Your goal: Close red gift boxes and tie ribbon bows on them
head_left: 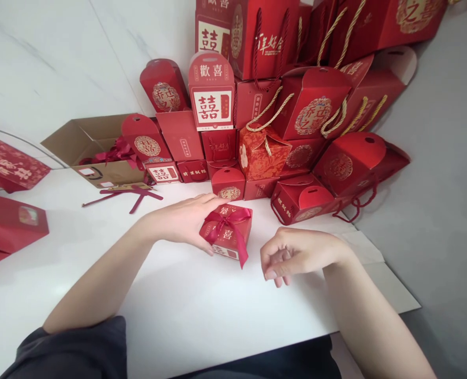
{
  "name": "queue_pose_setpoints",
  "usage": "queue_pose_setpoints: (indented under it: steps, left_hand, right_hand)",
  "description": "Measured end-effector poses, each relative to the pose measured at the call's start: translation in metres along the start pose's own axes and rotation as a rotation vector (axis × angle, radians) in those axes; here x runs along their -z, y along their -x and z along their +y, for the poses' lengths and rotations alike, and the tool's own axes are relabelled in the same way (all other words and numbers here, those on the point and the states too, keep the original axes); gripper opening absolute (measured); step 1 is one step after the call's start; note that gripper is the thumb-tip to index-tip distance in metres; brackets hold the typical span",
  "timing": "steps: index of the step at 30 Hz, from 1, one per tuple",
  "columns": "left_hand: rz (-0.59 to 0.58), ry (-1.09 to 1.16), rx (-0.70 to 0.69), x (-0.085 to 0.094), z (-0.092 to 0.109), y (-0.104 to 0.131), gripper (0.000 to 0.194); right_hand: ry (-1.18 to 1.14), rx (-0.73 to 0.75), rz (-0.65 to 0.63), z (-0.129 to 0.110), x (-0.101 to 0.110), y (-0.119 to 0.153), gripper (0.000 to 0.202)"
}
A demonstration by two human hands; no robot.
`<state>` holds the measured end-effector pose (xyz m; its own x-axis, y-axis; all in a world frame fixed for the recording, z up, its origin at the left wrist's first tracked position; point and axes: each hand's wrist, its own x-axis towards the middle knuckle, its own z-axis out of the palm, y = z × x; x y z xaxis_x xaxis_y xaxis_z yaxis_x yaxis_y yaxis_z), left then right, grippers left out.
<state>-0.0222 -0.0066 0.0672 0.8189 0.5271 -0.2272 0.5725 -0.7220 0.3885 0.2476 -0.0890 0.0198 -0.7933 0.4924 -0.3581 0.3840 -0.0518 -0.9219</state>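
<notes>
A small red gift box (231,238) with white-and-red lettering sits on the white table, tied with a dark red satin ribbon bow (221,225). My left hand (184,220) grips it from the left, thumb at the front corner and fingers along the back edge. One ribbon tail hangs down over the box's front right side. To the right of the box, apart from it, my right hand (292,255) is held above the table with loosely bent fingers. Nothing shows between them.
Stacked red gift boxes (296,113), several with rope handles, line the wall behind. A cardboard carton (115,172) holding dark red ribbons stands at the back left, with loose ribbon strips (138,193) in front. A larger red box (10,226) lies at the left edge.
</notes>
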Motion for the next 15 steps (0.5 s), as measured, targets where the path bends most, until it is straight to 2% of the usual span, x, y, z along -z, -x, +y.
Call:
queue_pose_setpoints:
  steps: [4,7,10,13,15]
  left_hand:
    - [-0.039,0.012,0.005,0.005,-0.006,0.013,0.097]
    - [-0.005,0.032,0.068,0.004,-0.006,0.030,0.096]
    - [0.063,0.001,0.264,0.002,-0.008,0.052,0.099]
    - [0.122,-0.024,0.537,0.002,-0.016,0.077,0.104]
    - [0.186,-0.015,0.734,0.002,-0.028,0.098,0.100]
  right_hand:
    - [0.031,0.030,-0.025,0.003,0.000,-0.006,0.031]
    - [0.078,0.053,-0.016,0.003,0.000,-0.008,0.032]
    - [0.168,0.072,0.017,0.001,-0.002,-0.008,0.033]
    - [0.200,0.074,0.004,0.001,-0.006,-0.010,0.035]
    - [0.206,0.078,-0.011,0.004,-0.008,-0.012,0.035]
